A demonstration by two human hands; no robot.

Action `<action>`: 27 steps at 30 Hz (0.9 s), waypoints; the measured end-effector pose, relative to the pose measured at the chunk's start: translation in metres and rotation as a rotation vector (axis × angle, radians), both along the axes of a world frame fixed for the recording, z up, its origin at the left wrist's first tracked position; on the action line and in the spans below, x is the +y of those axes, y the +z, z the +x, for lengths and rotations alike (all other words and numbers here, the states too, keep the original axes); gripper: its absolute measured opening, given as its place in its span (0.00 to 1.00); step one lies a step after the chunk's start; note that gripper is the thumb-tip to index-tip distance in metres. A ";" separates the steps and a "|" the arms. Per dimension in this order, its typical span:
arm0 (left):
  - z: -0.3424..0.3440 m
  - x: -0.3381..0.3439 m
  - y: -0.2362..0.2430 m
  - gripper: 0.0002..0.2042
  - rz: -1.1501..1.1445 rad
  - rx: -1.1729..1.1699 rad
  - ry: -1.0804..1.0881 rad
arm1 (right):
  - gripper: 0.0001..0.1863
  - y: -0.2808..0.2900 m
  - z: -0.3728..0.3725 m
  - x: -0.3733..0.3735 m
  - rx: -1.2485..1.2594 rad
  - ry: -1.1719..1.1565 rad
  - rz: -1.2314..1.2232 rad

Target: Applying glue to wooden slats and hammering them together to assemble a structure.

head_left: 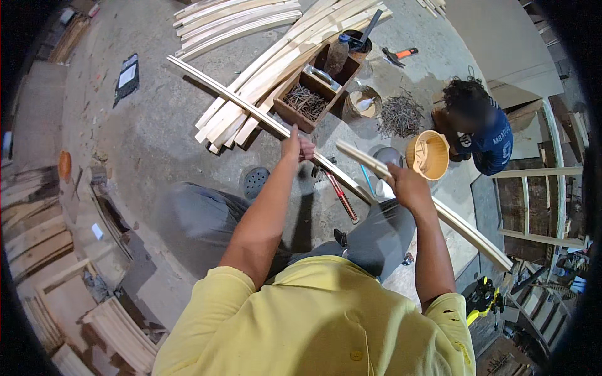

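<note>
My left hand is closed around a long, thin wooden strip, which slants from the far left down toward my right knee. A second wooden strip is in my right hand, its fingers wrapped round it. That strip runs from in front of my lap out past my right forearm. Both strips are held over my legs, roughly parallel and apart from each other. On the floor between my knees lies a red-handled tool, partly under the left strip.
Beyond my hands are a wooden box of nails, stacked wooden strips, a nail pile and an orange-handled hammer. A yellow-orange bowl stands beside a crouching person at right. A wooden frame stands farther right.
</note>
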State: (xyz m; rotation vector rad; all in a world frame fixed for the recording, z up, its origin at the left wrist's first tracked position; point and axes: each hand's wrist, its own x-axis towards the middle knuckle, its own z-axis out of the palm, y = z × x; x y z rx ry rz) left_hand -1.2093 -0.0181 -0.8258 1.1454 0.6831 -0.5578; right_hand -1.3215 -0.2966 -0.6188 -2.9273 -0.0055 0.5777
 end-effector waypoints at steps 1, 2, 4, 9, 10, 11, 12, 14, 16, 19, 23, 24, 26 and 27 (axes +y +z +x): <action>-0.011 0.002 -0.027 0.32 -0.003 0.074 0.010 | 0.20 -0.010 -0.007 0.000 0.018 0.016 -0.027; -0.023 0.003 -0.050 0.29 -0.020 0.053 -0.030 | 0.19 -0.019 -0.013 0.000 0.039 0.024 -0.053; -0.044 0.000 -0.086 0.23 0.020 0.110 -0.079 | 0.18 -0.033 -0.021 0.001 0.076 0.039 -0.098; -0.064 -0.017 -0.134 0.20 0.216 0.223 -0.122 | 0.18 -0.049 -0.027 0.012 0.115 0.085 -0.148; -0.065 -0.020 -0.141 0.21 0.242 0.244 -0.111 | 0.18 -0.050 -0.027 0.014 0.118 0.084 -0.147; -0.066 -0.021 -0.147 0.23 0.280 0.243 -0.102 | 0.18 -0.050 -0.026 0.017 0.147 0.092 -0.171; -0.064 -0.023 -0.153 0.22 0.275 0.222 -0.108 | 0.18 -0.050 -0.025 0.019 0.152 0.086 -0.170; -0.059 -0.027 -0.160 0.19 0.281 0.210 -0.132 | 0.18 -0.050 -0.023 0.023 0.165 0.073 -0.175; -0.058 -0.033 -0.159 0.18 0.114 0.155 -0.028 | 0.17 -0.050 -0.023 0.024 0.159 0.063 -0.193; -0.058 -0.038 -0.143 0.18 0.048 0.148 -0.022 | 0.17 -0.052 -0.026 0.023 0.148 0.035 -0.195; -0.052 -0.037 -0.116 0.16 0.020 0.176 -0.041 | 0.19 -0.058 -0.033 0.020 0.114 -0.007 -0.160; -0.050 -0.037 -0.112 0.15 0.000 0.184 -0.049 | 0.20 -0.059 -0.034 0.020 0.119 -0.022 -0.151; -0.047 -0.037 -0.108 0.14 -0.040 0.197 -0.063 | 0.21 -0.060 -0.036 0.020 0.149 -0.049 -0.157; -0.046 -0.038 -0.107 0.14 -0.045 0.176 -0.085 | 0.21 -0.059 -0.037 0.020 0.151 -0.062 -0.136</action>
